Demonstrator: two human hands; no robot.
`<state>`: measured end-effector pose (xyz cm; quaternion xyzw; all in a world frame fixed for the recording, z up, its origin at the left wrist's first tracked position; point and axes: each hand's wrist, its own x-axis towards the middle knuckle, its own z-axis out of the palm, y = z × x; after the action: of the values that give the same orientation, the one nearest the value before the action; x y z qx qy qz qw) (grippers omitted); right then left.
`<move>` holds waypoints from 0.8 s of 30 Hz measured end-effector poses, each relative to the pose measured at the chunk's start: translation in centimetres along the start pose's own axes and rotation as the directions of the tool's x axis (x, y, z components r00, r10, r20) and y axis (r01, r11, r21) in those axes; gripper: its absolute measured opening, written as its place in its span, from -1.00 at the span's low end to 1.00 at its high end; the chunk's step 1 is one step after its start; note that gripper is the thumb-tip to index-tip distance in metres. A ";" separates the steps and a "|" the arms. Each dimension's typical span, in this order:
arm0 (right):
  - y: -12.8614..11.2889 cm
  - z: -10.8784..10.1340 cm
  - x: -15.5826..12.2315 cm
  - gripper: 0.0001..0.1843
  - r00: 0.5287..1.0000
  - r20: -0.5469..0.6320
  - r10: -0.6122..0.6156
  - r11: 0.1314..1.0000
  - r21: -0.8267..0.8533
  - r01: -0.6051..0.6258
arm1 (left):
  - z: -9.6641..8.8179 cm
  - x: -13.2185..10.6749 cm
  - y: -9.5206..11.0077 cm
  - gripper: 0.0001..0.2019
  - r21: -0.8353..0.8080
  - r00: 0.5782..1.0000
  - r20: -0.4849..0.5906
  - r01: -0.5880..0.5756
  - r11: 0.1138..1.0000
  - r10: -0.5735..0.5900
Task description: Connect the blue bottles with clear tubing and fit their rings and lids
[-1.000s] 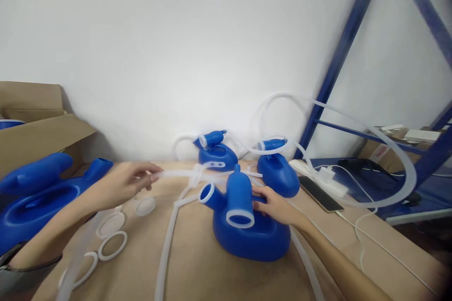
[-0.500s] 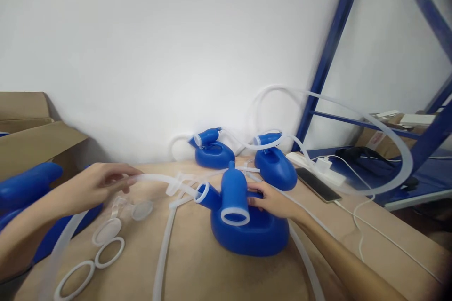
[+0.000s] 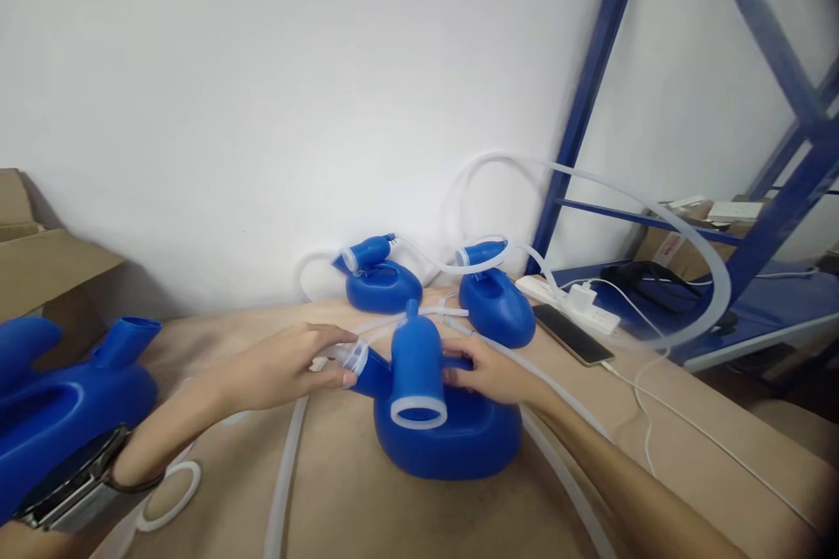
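Note:
A blue plastic urinal bottle [image 3: 452,445] stands in front of me, with a white-rimmed blue funnel cup [image 3: 418,362] lying over it. My right hand [image 3: 488,371] has its fingers closed around the bottle's handle, beside the cup. At the tilted spout [image 3: 373,374], my left hand [image 3: 298,367] pinches a translucent cap [image 3: 354,358] between thumb and fingers. The cap sits at the spout's mouth; whether it is seated cannot be seen. A whitish tube [image 3: 288,472] runs down the table left of the bottle.
Two similar blue bottles [image 3: 384,288] with tubes stand by the wall. Another blue bottle [image 3: 79,402] is at left, near a cardboard box [image 3: 58,271]. A white ring [image 3: 171,498] lies under my left wrist. Phone [image 3: 572,334], power strip [image 3: 599,319] and blue rack [image 3: 583,105] are at right.
My left hand has moved right, from the tube to the cap, which is now at the spout's mouth. My right hand keeps its hold on the bottle. The view has shifted slightly.

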<state>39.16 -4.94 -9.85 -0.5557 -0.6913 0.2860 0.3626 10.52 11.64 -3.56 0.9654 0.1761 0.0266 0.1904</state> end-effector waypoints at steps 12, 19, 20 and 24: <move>-1.3 0.4 0.1 -0.60 1.000 -0.010 0.020 0.998 0.054 -0.020 | 3.0 0.2 -3.0 -0.22 0.181 0.988 0.049 -0.154 0.971 0.148; -1.5 0.4 0.3 -0.66 1.000 -0.001 0.022 1.000 -0.010 -0.022 | 4.8 1.3 -2.6 0.01 0.428 0.986 0.047 -0.164 0.889 0.160; -1.4 0.4 0.3 -0.66 1.000 -0.002 0.021 1.000 -0.009 -0.021 | 4.9 1.4 -2.6 0.02 0.442 0.983 0.045 -0.177 0.880 0.175; -1.2 0.4 0.4 -0.67 1.000 -0.009 0.000 1.000 -0.001 0.000 | 5.4 1.6 -2.6 -0.08 0.467 0.984 0.031 -0.171 0.867 0.177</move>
<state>38.12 -4.84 -9.04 -0.5572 -0.6898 0.2833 0.3653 11.79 12.48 -9.59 0.9945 0.0906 0.0066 -0.0524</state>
